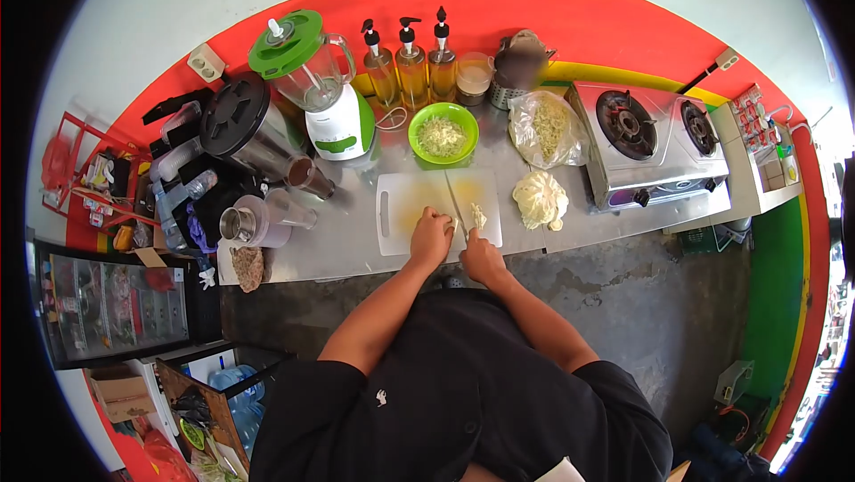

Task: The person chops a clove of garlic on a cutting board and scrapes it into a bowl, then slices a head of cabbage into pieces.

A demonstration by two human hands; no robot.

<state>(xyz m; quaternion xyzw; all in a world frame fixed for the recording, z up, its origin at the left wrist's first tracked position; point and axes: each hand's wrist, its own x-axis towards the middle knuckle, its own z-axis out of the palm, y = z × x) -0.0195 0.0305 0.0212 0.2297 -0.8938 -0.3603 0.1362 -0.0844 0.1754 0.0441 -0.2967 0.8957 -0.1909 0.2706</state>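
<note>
A white cutting board [397,231] lies at the counter's front edge, with yellowish stains. My right hand [483,259] is wrapped round the handle of a knife [455,194], its blade pointing away from me across the board. On the left of the blade, my left hand [431,238] is closed with curled fingers on a pale piece of cabbage [453,223], mostly hidden. Cut cabbage bits [478,215] lie right of the blade. Behind the board stands a green bowl [415,138] of shredded cabbage [441,136]. A pale, ragged cabbage head [540,200] sits to the board's right.
A plastic bag [545,130] of shreds lies behind the cabbage head, beside a two-burner stove [655,148]. Pump bottles [411,72] and a green-lidded blender [334,121] stand at the back. Left are a dark tumbler [310,177], a clear cup [290,209] and a pinkish jar [267,222].
</note>
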